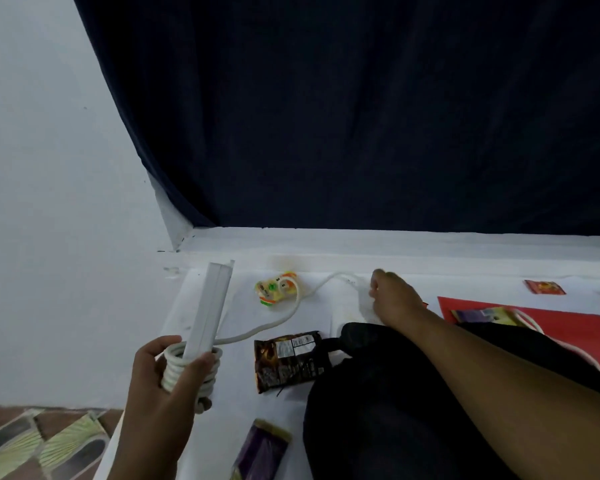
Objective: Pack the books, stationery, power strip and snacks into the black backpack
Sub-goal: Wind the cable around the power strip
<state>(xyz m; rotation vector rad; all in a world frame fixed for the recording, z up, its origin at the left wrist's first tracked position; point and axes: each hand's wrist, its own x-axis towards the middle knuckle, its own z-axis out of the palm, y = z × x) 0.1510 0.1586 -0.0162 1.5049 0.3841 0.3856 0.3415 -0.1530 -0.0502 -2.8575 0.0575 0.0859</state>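
My left hand (160,386) grips the white power strip (210,306) at its lower end, where several turns of its white cord (274,320) are wound around it. The strip stands tilted upright. The loose cord runs right across the white table to my right hand (392,296), which pinches it near the far edge. The black backpack (413,403) lies under my right forearm. A dark snack packet (288,360) lies beside the backpack's handle. A purple packet (260,452) sits near the front edge.
A small yellow and orange candy packet (278,289) lies inside the cord's bend. A red book (568,330) with a purple packet on it lies at the right, a small red sachet (544,286) behind it. A dark curtain (361,116) hangs beyond the white ledge.
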